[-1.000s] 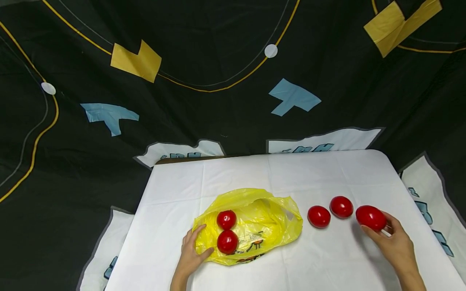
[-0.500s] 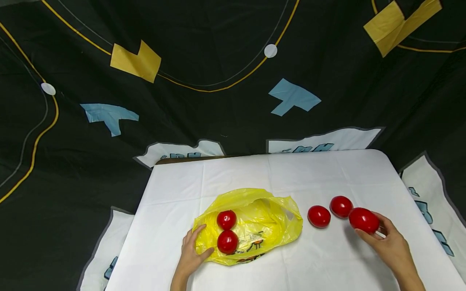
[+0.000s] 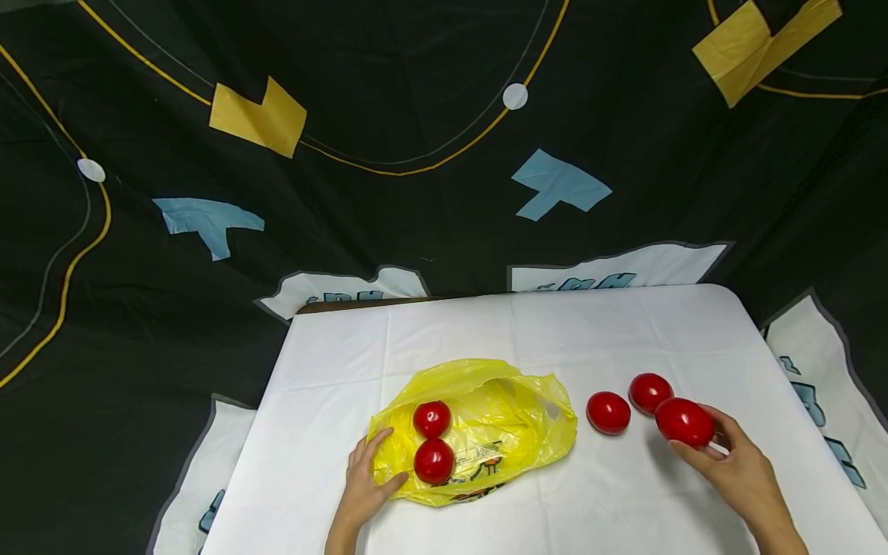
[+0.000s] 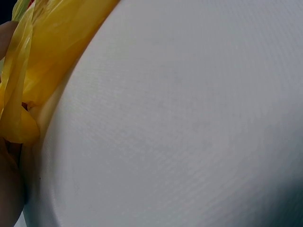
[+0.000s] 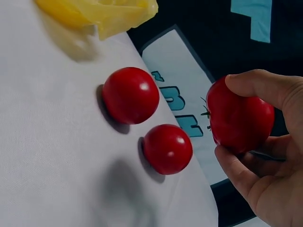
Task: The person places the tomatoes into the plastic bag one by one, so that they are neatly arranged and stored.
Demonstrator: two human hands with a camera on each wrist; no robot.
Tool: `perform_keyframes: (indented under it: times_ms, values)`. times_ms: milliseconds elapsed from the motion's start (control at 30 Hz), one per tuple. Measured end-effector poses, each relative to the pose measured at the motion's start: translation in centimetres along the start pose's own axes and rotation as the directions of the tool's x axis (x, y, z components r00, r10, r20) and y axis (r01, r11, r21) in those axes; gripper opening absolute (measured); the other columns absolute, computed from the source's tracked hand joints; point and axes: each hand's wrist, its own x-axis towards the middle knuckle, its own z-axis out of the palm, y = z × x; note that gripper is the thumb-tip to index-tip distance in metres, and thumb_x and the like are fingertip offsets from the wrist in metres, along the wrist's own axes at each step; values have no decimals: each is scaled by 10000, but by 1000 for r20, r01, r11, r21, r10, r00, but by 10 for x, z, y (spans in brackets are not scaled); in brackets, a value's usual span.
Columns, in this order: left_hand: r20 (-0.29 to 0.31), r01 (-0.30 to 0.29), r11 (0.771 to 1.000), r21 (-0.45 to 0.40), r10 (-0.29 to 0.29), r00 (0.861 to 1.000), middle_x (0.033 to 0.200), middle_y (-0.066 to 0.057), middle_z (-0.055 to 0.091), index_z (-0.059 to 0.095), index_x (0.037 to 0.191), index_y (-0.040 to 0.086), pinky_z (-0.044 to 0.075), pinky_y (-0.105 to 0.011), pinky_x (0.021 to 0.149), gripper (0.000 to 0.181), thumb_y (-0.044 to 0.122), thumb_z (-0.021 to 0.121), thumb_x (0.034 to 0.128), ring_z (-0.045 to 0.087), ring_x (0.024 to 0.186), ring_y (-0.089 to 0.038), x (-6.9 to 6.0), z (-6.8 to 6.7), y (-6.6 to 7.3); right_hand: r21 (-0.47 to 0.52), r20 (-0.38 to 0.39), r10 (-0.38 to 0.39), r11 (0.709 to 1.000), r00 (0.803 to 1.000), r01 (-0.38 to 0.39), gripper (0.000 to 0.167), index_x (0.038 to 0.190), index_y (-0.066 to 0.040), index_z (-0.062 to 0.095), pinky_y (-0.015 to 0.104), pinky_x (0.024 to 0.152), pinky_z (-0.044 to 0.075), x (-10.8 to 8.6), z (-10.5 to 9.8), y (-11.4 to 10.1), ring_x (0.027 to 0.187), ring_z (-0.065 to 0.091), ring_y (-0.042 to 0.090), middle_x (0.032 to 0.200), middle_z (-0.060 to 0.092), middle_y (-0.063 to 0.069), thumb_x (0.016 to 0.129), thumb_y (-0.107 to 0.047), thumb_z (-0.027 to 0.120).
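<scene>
The right hand (image 3: 742, 470) pinches a red tomato (image 3: 684, 422) above the cloth; in the right wrist view the held tomato (image 5: 241, 116) shows green stem bits, with the thumb and fingers of the hand (image 5: 272, 175) round it. Two more tomatoes, one (image 3: 608, 413) nearer the bag and one (image 3: 650, 393) beside it, rest on the table. A yellow plastic bag (image 3: 513, 416) lies spread at mid-table with two tomatoes, one (image 3: 432, 419) behind the other (image 3: 434, 462), at its left part. On the bag's left edge the left hand (image 3: 368, 482) grips the plastic between thumb and fingers.
A white cloth covers the table (image 3: 333, 354). Behind it hangs a black fabric (image 3: 416, 231) with yellow and blue shapes; white printed patches (image 3: 617, 270) border the table's back and sides.
The right hand has moved left with its tomato, closer to the two loose tomatoes. The left hand and the bag have stayed where they were.
</scene>
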Motion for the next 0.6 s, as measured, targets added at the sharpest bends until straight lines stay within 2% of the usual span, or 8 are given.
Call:
perform_keyframes:
  times_ms: [267,600]
  values:
    - [-7,-5,1000,4,5,1000,1398,-71,368,465,1370,307,175,-707,1020,780,343,820,676,231,1324,-320,0,0,1,-2,24,-99,995,995,99,1033,1468,20,214,474,825,532,-5,11,-4,1162,422,476,1344,367,326,766,-552,712]
    - [-9,-3,1000,-1,3,1000,1392,-62,374,469,1367,304,184,-702,1022,781,339,824,672,239,1316,-311,0,1,1,47,70,-113,993,991,110,1066,1478,0,197,464,811,541,-12,21,-15,1172,420,474,1364,352,313,745,-568,722]
